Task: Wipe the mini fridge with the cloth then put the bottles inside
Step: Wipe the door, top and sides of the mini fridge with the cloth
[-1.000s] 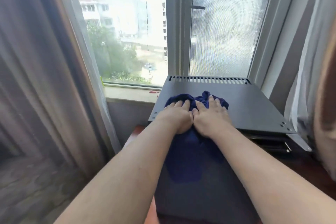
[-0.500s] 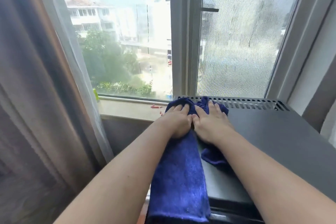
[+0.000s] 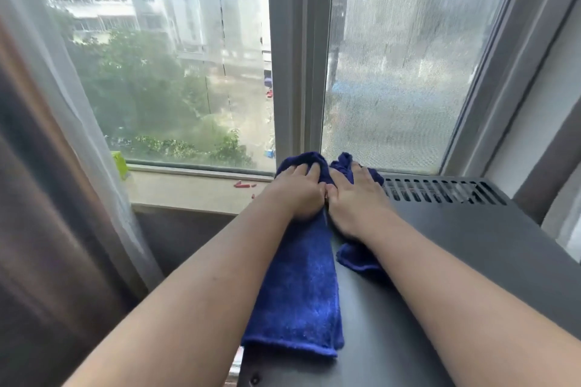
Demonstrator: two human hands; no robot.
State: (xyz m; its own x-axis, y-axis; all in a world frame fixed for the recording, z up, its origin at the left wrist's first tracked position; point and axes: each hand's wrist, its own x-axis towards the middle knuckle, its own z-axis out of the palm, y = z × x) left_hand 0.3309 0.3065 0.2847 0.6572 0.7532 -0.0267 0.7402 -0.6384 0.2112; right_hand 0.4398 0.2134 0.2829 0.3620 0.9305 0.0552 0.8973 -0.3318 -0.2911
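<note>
Beside a curtain [image 3: 47, 229] and a window sill [image 3: 188, 188], the left hand [image 3: 298, 193] is pressed palm-down on a blue cloth [image 3: 298, 308], its fingers laid nearly straight over the bunched far end; nothing is pinched. Close alongside, thumbs apparently touching, the right hand [image 3: 355, 203] is spread flat on the same cloth. The cloth is held against the far left corner of the mini fridge [image 3: 456, 261] top, with one long fold trailing back beneath the left wrist. Right of the hands, the vent slots [image 3: 440, 193] lie uncovered. Wiping is judged to be under way. No bottles are seen, so loading remains undone.
</note>
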